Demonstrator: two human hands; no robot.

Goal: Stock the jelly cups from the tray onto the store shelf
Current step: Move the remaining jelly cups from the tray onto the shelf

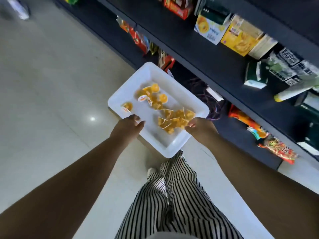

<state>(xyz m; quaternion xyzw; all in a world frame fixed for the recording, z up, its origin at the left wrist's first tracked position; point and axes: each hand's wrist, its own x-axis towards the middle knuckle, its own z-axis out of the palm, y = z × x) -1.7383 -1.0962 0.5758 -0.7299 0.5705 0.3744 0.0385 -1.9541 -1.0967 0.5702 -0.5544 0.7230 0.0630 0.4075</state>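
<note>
Reaching into a white tray of jelly cups, right hand pinches cups; left hand fingers relaxed, apart.

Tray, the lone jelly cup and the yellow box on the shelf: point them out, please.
Tray (174, 149), head view, near corner rim.
Lone jelly cup (127, 106), head view, its orange body.
Yellow box (239, 40), head view, front face.

Both arms reached forward and down; the left hand and right hand had bent fingers.
</note>
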